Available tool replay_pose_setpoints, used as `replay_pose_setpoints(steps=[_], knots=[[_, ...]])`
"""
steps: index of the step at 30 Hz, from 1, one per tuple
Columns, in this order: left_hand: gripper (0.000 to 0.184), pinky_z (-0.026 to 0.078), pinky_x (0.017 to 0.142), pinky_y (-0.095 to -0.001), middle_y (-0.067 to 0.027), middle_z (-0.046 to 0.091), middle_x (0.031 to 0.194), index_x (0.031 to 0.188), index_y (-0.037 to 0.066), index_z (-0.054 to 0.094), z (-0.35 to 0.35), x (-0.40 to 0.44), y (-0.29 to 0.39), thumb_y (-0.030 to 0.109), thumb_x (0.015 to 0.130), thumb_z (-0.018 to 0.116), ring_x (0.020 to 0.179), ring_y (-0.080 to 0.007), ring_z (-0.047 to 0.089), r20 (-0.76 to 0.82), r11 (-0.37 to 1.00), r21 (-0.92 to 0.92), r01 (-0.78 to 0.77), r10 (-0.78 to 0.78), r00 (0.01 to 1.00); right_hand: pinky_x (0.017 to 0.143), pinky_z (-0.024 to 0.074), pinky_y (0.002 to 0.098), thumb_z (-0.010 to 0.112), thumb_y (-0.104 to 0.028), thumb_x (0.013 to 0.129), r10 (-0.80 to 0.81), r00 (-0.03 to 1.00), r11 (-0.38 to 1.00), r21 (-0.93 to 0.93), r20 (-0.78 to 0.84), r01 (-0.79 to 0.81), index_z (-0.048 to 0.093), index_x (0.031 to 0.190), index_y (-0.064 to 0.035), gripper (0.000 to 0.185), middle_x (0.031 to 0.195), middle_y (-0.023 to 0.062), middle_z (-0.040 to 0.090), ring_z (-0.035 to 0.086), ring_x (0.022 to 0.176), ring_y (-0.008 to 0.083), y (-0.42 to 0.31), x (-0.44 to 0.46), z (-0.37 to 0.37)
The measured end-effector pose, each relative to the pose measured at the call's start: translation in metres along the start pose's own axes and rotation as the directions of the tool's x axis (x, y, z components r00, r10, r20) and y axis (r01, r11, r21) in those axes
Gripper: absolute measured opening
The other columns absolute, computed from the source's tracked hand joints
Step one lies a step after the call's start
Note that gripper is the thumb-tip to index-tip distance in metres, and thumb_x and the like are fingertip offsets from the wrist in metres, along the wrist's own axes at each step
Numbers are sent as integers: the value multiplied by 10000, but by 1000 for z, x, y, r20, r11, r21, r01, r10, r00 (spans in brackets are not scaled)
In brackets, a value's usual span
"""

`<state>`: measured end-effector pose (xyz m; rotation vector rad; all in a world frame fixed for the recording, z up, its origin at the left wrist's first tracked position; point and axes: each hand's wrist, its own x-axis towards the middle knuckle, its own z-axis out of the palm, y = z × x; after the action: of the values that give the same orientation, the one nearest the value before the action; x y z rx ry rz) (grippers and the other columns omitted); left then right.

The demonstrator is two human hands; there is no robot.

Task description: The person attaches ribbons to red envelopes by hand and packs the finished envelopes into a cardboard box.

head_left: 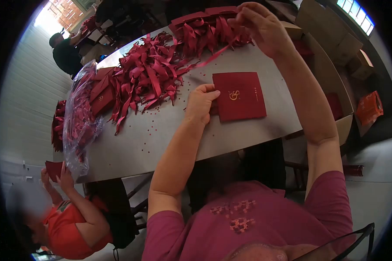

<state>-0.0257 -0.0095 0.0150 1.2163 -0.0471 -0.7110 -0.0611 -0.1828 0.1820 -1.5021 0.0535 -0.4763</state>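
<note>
My left hand (201, 103) grips the left edge of a flat dark red gift bag (240, 96) with gold lettering, thumb on top and fingers beneath. The bag is held over the near side of the table. Beyond it, at the far right edge, my right hand (259, 28) is raised with its fingers curled in a pinch. A dark red ribbon (215, 55) slants up from the pile to these fingertips; the exact grip is partly hidden. Left of the hand lie stacked red bags (204, 16) with ribbons hanging from them.
A large heap of red ribbons (148, 74) covers the table's (161, 143) far left, beside clear plastic wrap (80, 117). Small red bits are scattered about. At left a person in orange (80, 226) holds a red piece; another sits behind. Cardboard boxes (324, 69) stand right.
</note>
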Motion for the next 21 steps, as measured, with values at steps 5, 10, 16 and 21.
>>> replay_pose_setpoints(steps=[5, 10, 16, 21], knots=[[269, 522, 689, -301, -63, 667, 1002, 1131, 58, 599, -1, 1, -2, 41, 865, 636, 840, -169, 647, -2, 998, -46, -41, 41, 999, 784, 476, 257, 553, -101, 964, -350, 936, 704, -652, 25, 281, 619, 1196, -63, 245, 962, 51, 670, 576, 811, 122, -17, -21, -48], [316, 525, 707, -324, -53, 660, 1013, 1173, 58, 586, 0, 5, -8, 26, 862, 629, 856, -173, 642, 22, 979, -119, -168, 172, 985, 713, 495, 284, 588, -48, 904, -275, 930, 637, -679, 243, 365, 631, 1100, -7, 204, 842, 66, 661, 599, 742, 115, 73, -44, -44], [201, 496, 608, -284, -43, 664, 929, 1076, 49, 600, -14, 11, -3, 65, 877, 619, 757, -158, 628, 36, 1000, -22, -8, 8, 999, 649, 525, 277, 637, -43, 864, 175, 956, 963, -244, 233, -117, 653, 936, 41, 113, 789, 82, 678, 668, 746, 132, 156, -60, -20], [124, 463, 549, -278, -20, 660, 832, 959, 71, 643, -18, 15, 1, 155, 874, 676, 665, -135, 599, -36, 986, 164, -39, 45, 998, 626, 528, 255, 589, -42, 902, 79, 966, 980, -196, 245, -30, 628, 1010, 55, 151, 770, 45, 650, 635, 656, 109, 162, -74, -17]])
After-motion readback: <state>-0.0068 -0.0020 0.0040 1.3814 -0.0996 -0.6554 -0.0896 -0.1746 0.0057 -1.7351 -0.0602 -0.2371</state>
